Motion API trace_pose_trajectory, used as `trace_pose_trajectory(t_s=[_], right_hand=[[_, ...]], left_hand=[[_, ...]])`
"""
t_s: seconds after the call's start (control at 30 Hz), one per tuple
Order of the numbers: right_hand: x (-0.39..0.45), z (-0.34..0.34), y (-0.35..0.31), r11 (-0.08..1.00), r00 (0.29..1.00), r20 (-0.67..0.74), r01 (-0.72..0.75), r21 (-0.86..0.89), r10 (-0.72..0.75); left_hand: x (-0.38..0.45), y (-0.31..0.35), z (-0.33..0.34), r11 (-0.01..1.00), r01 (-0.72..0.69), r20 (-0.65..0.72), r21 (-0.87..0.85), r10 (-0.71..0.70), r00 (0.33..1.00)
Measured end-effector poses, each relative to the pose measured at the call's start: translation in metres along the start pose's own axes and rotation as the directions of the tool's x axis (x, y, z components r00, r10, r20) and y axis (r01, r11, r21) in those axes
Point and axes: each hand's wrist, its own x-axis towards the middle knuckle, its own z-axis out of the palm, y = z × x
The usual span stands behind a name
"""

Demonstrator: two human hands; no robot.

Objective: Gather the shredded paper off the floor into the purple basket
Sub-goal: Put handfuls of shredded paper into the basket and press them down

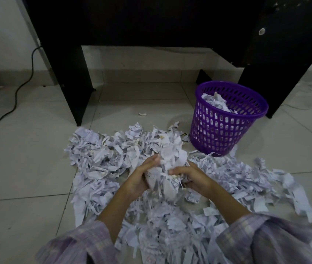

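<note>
A wide pile of white shredded paper [101, 161] covers the tiled floor in front of me. Between my hands I hold a bunch of shreds [167, 168] lifted a little above the pile. My left hand [140, 176] cups its left side with fingers curled round it. My right hand [191, 176] grips its right side. The purple plastic basket [225, 130] stands upright to the far right of the pile, with some shredded paper inside it.
A black desk [71, 73] stands behind the pile, its left leg at the pile's far edge and its right leg behind the basket. A black cable [18, 88] runs over the floor at the left. One loose scrap [143, 113] lies under the desk.
</note>
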Motion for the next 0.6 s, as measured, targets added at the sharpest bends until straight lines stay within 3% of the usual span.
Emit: trace_pose_trajectory(t_s=[0.17,0.33,0.47,0.6], right_hand=[[-0.001,0.000,-0.002,1.000,1.000,-0.005,-0.003,-0.025,0.003],[0.010,-0.009,0.009,0.997,0.992,-0.128,0.029,0.065,-0.021],[0.004,-0.007,0.001,0.996,0.984,-0.172,0.056,0.069,-0.043],[0.006,-0.011,-0.001,0.999,0.977,-0.209,0.034,0.019,-0.029]], left_hand=[[-0.002,-0.006,0.000,0.998,0.004,0.100,0.059,-0.010,0.995],[-0.002,-0.011,-0.005,0.987,0.052,0.141,0.154,-0.074,0.987],[0.006,-0.015,-0.001,0.926,0.022,-0.023,0.376,-0.014,1.000],[0.014,-0.017,0.000,0.873,0.077,-0.196,0.481,0.022,0.980]])
